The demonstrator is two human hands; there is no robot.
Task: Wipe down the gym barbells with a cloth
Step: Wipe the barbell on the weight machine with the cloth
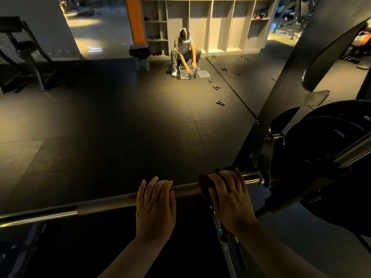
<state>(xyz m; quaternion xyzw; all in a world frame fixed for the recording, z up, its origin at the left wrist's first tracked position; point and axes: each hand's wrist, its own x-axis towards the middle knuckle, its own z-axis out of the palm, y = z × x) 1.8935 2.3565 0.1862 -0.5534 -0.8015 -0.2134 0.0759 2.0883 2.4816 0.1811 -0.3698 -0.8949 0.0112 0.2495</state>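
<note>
A person's right hand (230, 197) gripped a dark cloth (204, 184) wrapped around a barbell (100, 203) at lower centre-right of the frame. The left hand (155, 203) sat just beside it, fingers curled over the bare bar. The shaft ran from the lower left edge to a black weight plate (321, 157) at right. Beyond lay dark rubber floor tiles (100, 127) scattered with spring collars (220, 102). At upper centre, another person (183, 51) crouched over a clear plastic bin (186, 72) before grey cubby shelving (220, 25).
</note>
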